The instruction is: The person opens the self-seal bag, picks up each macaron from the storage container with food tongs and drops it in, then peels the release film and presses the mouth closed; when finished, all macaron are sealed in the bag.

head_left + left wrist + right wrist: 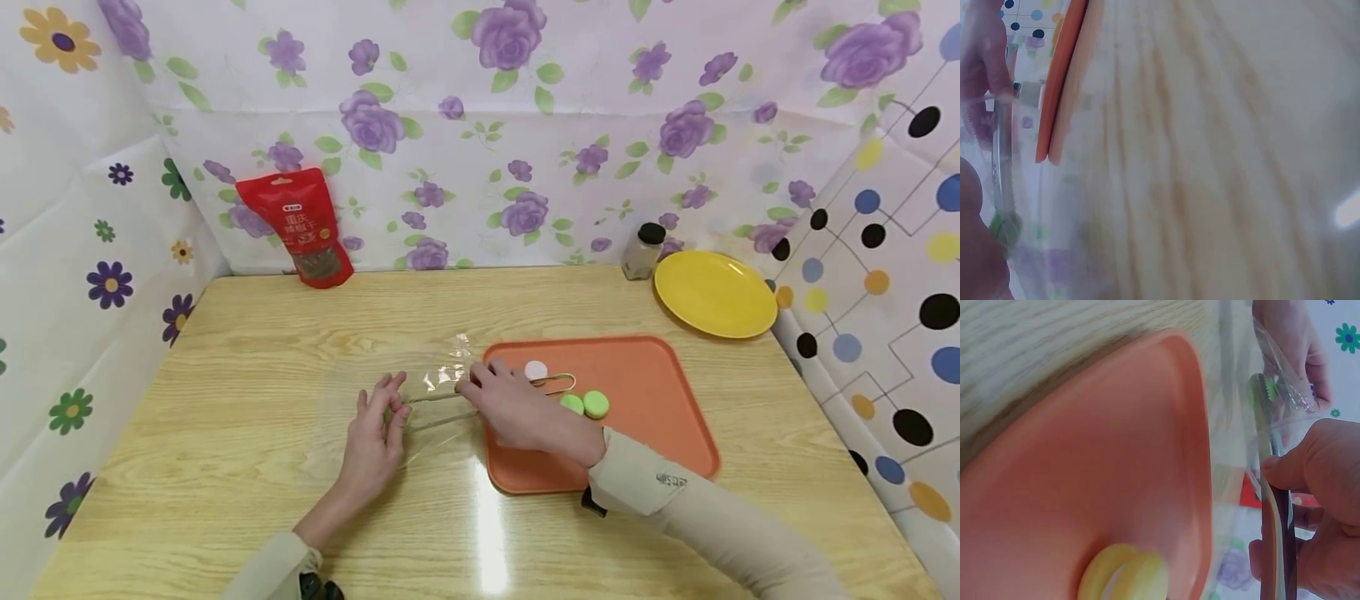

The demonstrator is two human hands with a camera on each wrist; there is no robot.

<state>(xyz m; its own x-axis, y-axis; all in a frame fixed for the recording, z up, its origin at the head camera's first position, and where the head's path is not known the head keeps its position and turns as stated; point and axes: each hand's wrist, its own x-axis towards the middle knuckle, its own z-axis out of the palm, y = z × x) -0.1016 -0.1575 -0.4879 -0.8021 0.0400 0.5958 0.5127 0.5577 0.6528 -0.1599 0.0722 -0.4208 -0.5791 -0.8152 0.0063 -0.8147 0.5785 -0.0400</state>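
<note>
My right hand [517, 408] grips metal tongs [1264, 434] above the left edge of the orange tray [637, 450]. The tong tips reach left into a clear plastic bag [450, 354], with a green macaron [1005, 234] between them. Around the bag, near those tips, the fingers of my left hand [373, 450] are curled and pinch it. Two light green macarons [596, 405] and a pale one [536, 372] lie on the tray. A yellow macaron [1125, 572] on the tray shows in the right wrist view; my right arm hides it in the head view.
At the back right, a yellow plate [716, 296] leans beside a small jar [642, 252] with a black lid. A red pouch [303, 225] stands at the back left. Patterned cloth walls border the wooden table [225, 417] on three sides.
</note>
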